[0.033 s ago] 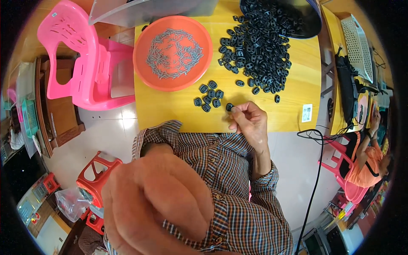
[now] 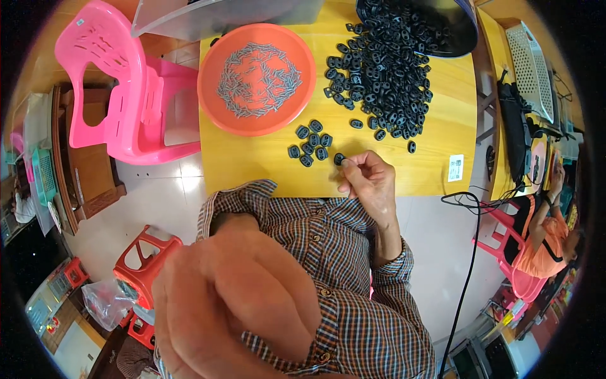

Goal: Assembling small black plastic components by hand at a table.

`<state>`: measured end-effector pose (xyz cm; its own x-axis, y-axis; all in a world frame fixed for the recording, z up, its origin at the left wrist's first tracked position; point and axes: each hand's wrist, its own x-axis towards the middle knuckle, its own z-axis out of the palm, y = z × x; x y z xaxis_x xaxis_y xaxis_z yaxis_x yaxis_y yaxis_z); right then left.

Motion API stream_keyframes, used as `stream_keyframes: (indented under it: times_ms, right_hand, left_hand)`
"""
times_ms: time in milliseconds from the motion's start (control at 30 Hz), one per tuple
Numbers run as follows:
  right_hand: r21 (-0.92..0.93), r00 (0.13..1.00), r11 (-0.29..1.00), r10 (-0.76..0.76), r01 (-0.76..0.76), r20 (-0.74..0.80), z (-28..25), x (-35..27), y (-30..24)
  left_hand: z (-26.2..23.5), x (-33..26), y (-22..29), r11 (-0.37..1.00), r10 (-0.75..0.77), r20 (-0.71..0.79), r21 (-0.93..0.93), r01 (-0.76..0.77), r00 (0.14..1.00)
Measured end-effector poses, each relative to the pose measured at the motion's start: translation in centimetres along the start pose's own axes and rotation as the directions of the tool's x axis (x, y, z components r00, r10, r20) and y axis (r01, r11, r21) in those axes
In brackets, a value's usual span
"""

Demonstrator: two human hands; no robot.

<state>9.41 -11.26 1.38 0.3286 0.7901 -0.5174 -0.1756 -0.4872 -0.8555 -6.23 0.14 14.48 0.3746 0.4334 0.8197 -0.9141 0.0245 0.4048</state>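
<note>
Between thumb and fingertips, my right hand (image 2: 372, 177) pinches a small black oval cord lock (image 2: 339, 158) at the near edge of the yellow table (image 2: 265, 167). To its left lies a small group of similar two-holed black cord locks (image 2: 307, 148). A large heap of them (image 2: 391, 82) covers the far right of the table. My left hand (image 2: 240, 290) is raised close to the camera, large and blurred; its fingertips run out of sight at the lower edge, and whether it holds anything is hidden. An orange round tray (image 2: 208, 95) carries many small slender grey metal pieces (image 2: 278, 82).
A dark basin (image 2: 464, 44) lies tipped behind the heap, beside a translucent bin (image 2: 208, 22). Left of the table stands a pink chair (image 2: 136, 120), with a red stool (image 2: 142, 271) nearer. A black cable (image 2: 464, 297) hangs at right. Another person (image 2: 548, 246) sits farther right.
My right hand has shifted very slightly left with the cord lock still pinched. My left hand has barely moved.
</note>
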Motion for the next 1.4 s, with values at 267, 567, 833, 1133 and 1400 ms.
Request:
stream_keyframes:
  times_ms: [267, 567, 833, 1133, 1400]
  right_hand:
    - [-0.064, 0.998, 0.998, -0.013, 0.01, -0.056, 1.6, 0.4, -0.4]
    - [-0.272, 0.974, 0.956, -0.16, 0.112, -0.161, 2.6, 0.9, -0.6]
    - [-0.428, 0.888, 0.871, -0.375, 0.24, -0.266, 1.5, 1.7, 0.5]
    - [-0.726, 0.717, 0.567, -0.681, 0.39, -0.147, 2.2, 3.0, -1.8]
    - [-0.651, 0.783, 0.591, -0.622, 0.477, 0.009, 3.7, 1.2, -5.0]
  left_hand:
    - [0.7, 0.6, -0.4, 0.983, 0.166, -0.104, -0.059, -0.173, 0.981]
    - [-1.1, 0.4, -0.4, 0.945, 0.225, 0.0, -0.243, -0.218, 0.974]
    - [-0.5, -0.2, 0.8, 0.991, 0.035, -0.223, -0.121, -0.063, 0.974]
    - [-2.2, -0.2, 1.5, 0.983, 0.05, -0.054, -0.175, -0.059, 0.997]
    - [-3.8, -2.1, 1.7, 0.994, -0.104, 0.015, 0.018, 0.104, 0.994]
